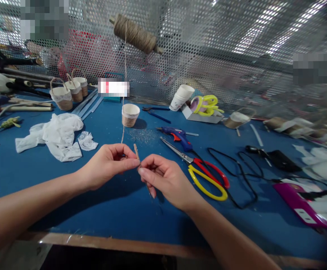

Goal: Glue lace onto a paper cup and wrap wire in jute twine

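Above the blue table, my left hand (109, 165) and my right hand (165, 178) meet fingertip to fingertip, both closed in a pinch. Between them is a thin brown twine-wrapped stick (136, 150), whose upper end pokes up past my fingers; its lower part runs down behind my right hand. A strand of twine (125, 63) drops from the twine spool (135, 33) to my left hand. Just beyond my hands stands a paper cup (130, 115) with a brown wrap and a lace rim. Large scissors (205, 170) with red and yellow handles lie right of my right hand.
White lace (56, 135) lies at left, near several handled cups (62, 98). A blue glue gun (177, 137), pliers (156, 113), stacked cups (182, 96) and a white box (201, 115) sit behind the scissors. A black cord (244, 176) loops toward a purple power strip (295, 202).
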Demonstrator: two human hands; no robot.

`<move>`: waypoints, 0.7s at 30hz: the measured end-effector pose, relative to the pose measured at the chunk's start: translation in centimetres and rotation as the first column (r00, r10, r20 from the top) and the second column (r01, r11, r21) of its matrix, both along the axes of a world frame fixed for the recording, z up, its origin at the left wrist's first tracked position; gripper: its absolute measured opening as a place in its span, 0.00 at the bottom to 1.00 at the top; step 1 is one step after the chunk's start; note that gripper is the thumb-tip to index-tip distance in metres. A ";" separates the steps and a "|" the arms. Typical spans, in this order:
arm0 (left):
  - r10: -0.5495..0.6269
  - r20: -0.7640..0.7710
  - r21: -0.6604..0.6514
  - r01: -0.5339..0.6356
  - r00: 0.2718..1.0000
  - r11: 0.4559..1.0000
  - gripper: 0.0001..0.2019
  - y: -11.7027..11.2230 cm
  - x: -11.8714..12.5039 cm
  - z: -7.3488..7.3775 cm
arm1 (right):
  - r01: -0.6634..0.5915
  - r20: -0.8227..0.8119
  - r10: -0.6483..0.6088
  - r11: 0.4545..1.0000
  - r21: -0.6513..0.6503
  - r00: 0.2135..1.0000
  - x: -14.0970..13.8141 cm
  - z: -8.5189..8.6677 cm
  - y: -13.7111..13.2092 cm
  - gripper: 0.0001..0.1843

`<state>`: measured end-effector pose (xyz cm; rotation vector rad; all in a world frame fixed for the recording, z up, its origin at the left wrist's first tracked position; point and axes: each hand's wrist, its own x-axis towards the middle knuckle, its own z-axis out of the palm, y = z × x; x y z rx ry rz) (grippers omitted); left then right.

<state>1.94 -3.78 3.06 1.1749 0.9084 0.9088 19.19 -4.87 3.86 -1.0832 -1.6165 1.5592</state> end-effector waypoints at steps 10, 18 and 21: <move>-0.065 0.086 -0.010 0.066 0.994 0.998 0.09 -0.3 -0.1 0.0 | -0.047 -0.005 0.047 0.997 -0.054 0.999 0.0 0.2 -0.4 0.06; -0.106 0.081 -0.021 0.108 0.991 0.994 0.08 0.1 -0.3 0.0 | -0.092 -0.065 0.087 0.993 -0.077 0.994 0.4 -0.2 -0.1 0.08; -0.043 0.010 -0.022 0.043 0.999 0.999 0.09 0.0 0.0 0.2 | -0.032 0.035 0.033 0.999 -0.030 0.999 0.1 -0.1 -0.2 0.08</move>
